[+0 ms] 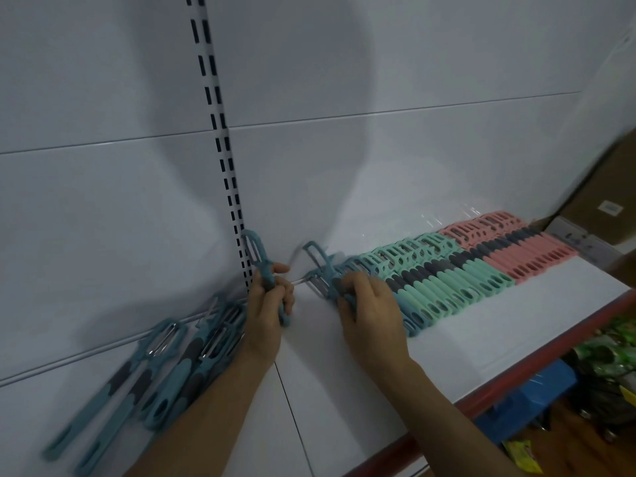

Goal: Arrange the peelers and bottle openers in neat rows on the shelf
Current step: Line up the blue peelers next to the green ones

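A neat row of peelers lies on the white shelf (pixel 481 339): pink ones (pixel 516 246) at the right end, mint green ones (pixel 447 277) in the middle, teal ones at the left end. My right hand (pixel 371 304) grips the teal peelers (pixel 327 280) at the row's left end; one of them tilts up. My left hand (pixel 266 304) holds a teal peeler (pixel 258 258) upright by its handle, just left of the row. A loose pile of teal peelers (pixel 161 366) lies further left, partly behind my left forearm.
A slotted upright (pixel 220 139) runs down the white back panel behind my left hand. The shelf's red front edge (pixel 550 352) runs at the right. Below it are blue and green packages (pixel 602 366). Cardboard boxes (pixel 599 215) stand past the row's right end.
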Demonstrator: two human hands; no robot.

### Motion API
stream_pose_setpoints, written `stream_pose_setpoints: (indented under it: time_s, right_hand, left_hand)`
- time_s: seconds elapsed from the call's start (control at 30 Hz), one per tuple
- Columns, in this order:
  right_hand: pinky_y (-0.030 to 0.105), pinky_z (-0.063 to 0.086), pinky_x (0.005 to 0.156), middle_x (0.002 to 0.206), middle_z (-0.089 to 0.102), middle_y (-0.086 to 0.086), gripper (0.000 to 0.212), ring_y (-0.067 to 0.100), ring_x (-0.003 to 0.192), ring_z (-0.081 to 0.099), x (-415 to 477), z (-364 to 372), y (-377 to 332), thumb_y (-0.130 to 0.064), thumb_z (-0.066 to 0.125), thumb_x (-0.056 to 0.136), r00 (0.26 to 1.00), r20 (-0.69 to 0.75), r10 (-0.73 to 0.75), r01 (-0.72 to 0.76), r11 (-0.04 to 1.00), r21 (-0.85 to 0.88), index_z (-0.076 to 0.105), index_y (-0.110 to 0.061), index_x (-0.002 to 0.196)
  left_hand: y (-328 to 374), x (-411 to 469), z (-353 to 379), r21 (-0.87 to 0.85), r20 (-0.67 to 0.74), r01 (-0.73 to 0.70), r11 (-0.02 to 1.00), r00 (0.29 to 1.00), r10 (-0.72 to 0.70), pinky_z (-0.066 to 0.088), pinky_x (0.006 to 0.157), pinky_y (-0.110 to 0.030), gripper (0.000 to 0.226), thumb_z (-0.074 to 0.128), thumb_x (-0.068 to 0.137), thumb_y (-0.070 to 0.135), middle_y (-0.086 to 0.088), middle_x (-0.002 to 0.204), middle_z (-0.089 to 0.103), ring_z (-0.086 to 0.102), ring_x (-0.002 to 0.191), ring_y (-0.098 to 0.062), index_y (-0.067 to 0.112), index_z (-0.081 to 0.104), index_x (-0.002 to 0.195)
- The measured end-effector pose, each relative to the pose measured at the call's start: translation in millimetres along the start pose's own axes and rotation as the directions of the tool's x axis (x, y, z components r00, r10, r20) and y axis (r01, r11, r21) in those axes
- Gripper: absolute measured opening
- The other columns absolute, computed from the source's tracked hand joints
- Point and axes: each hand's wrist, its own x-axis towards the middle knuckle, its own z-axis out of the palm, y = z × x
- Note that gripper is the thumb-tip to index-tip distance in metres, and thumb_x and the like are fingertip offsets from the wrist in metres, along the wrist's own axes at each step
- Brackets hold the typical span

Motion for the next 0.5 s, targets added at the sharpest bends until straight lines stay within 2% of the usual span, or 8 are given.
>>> stream_pose_setpoints:
  time_s: [0.07, 0.17, 0.3, 0.4, 0.5]
  right_hand:
    - [0.039, 0.05, 0.066, 0.093, 0.066, 0.011, 0.02, 0.03, 0.083, 0.06, -1, 2, 2, 0.003, 0.071, 0.084, 0.999, -0.003, -0.04, 0.04, 0.999, -0.034, 0.068, -0.006, 0.102]
    - [0.035, 0.049, 0.069, 0.094, 0.065, 0.012, 0.022, 0.029, 0.083, 0.061, -5, 6, 2, 0.004, 0.069, 0.081, 0.998, 0.054, -0.009, 0.011, 0.999, -0.042, 0.071, -0.003, 0.102]
    - [0.041, 0.049, 0.068, 0.095, 0.06, 0.01, 0.012, 0.027, 0.08, 0.056, -6, 12, 4, -0.006, 0.064, 0.089, 0.992, 0.121, 0.016, -0.004, 0.995, -0.103, 0.069, -0.006, 0.099]
    - [0.036, 0.042, 0.075, 0.094, 0.06, 0.002, 0.013, 0.022, 0.088, 0.05, -6, 15, 6, -0.019, 0.057, 0.093, 0.984, 0.178, 0.021, 0.018, 0.977, -0.213, 0.068, -0.016, 0.099]
    - [0.034, 0.041, 0.076, 0.094, 0.059, -0.002, 0.012, 0.018, 0.088, 0.047, -7, 17, 7, -0.024, 0.057, 0.094, 0.984, 0.175, 0.042, -0.004, 0.977, -0.211, 0.068, -0.02, 0.097]
  left_hand:
    - [-1, 1, -1, 0.014, 0.01, -0.003, 1.0, 1.0, 0.002, 0.034, 0.058, -0.027, 0.02, 0.04, 0.088, 0.01, -0.003, 0.07, 0.043, 0.037, 0.063, -0.016, 0.008, 0.052, 0.104]
    - [-2, 2, -1, 0.022, 0.013, 0.019, 1.0, 1.0, -0.02, 0.028, 0.059, -0.032, 0.018, 0.042, 0.087, 0.01, 0.0, 0.068, 0.042, 0.036, 0.062, -0.014, 0.006, 0.054, 0.1]
    - [-4, 2, -1, 0.048, 0.016, 0.005, 0.999, 1.0, -0.006, 0.025, 0.058, -0.035, 0.017, 0.043, 0.085, 0.011, -0.001, 0.066, 0.04, 0.034, 0.062, -0.016, 0.005, 0.055, 0.097]
    - [-5, 2, -2, 0.052, 0.025, 0.005, 0.999, 1.0, -0.006, 0.026, 0.058, -0.036, 0.017, 0.043, 0.086, 0.012, -0.004, 0.067, 0.039, 0.034, 0.062, -0.018, 0.007, 0.055, 0.097]
    - [-5, 3, -3, 0.018, 0.031, 0.039, 0.999, 0.999, -0.039, 0.031, 0.06, -0.031, 0.023, 0.039, 0.085, 0.012, -0.006, 0.07, 0.042, 0.035, 0.064, -0.017, 0.007, 0.057, 0.097]
